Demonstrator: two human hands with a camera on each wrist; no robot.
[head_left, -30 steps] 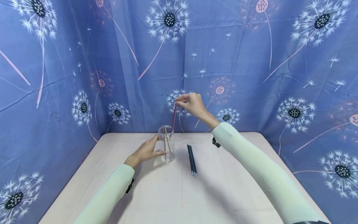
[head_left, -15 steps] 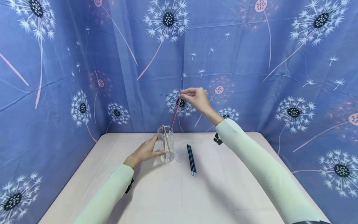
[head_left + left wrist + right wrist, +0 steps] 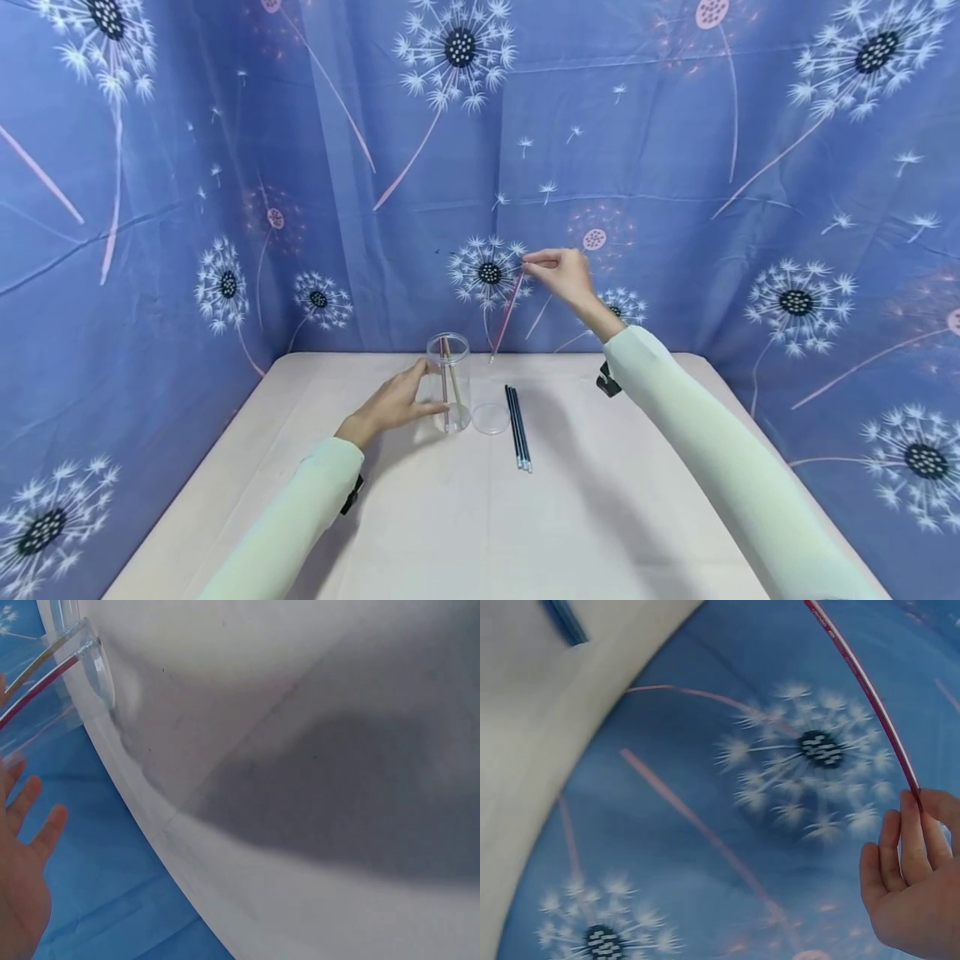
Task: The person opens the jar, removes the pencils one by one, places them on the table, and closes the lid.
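My right hand (image 3: 562,273) pinches a red pencil (image 3: 507,315) near its upper end, thumb against fingertips. The pencil slants down to the left, its pale lower tip in the air above the table's back edge. In the right wrist view, lettering shows on the pencil (image 3: 866,686). My left hand (image 3: 393,400) holds a clear jar (image 3: 463,387) upright from the left, thumb in front and fingers behind. Inside the jar lean a red pencil (image 3: 41,691) and a yellowish pencil (image 3: 34,673). The jar's mouth is uncovered.
A clear round lid (image 3: 491,418) lies just right of the jar. Beside it, several dark pencils (image 3: 517,427) lie together on the pale table (image 3: 420,517). A blue dandelion-print curtain (image 3: 420,275) stands behind and along both sides.
My right hand first rises, drawing the red pencil out of the jar, then moves right and slightly down with it. My left hand stays at the jar. The lid now shows clearly.
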